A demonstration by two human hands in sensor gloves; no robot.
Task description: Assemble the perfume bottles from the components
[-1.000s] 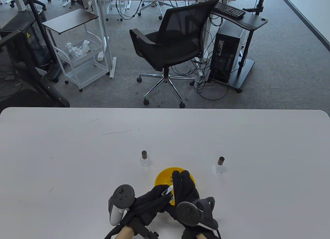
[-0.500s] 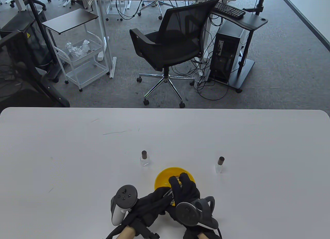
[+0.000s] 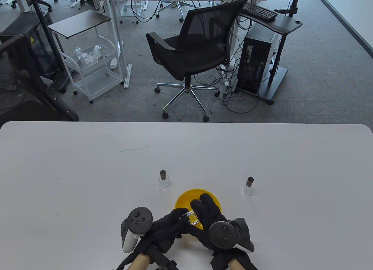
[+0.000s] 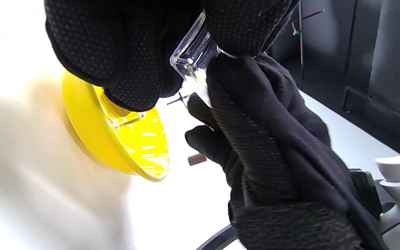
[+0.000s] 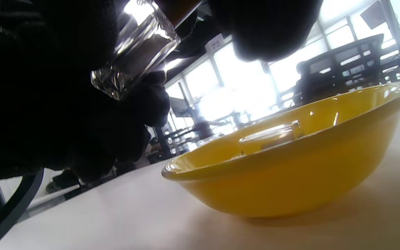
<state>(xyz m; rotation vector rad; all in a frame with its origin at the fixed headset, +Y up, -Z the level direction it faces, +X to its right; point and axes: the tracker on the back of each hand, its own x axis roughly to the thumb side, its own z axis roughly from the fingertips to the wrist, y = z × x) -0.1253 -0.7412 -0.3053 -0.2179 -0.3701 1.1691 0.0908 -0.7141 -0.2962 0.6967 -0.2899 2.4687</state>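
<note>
My left hand grips a small clear glass bottle just above the near rim of the yellow bowl. My right hand meets it from the right, fingers curled over the bottle's neck end. In the left wrist view the bottle sits between my left fingers and the right glove. In the right wrist view the bottle tilts, with a brown cap at its neck under my right fingers. Another clear bottle lies in the bowl.
Two capped bottles stand on the white table: one beyond the bowl to the left, one to its right. The table's far edge runs across the middle of the table view, with an office chair behind it.
My right fingers have curled from flat over the bowl onto the bottle. The right wrist has swung a little right. The left hand has stayed put, holding the bottle.
</note>
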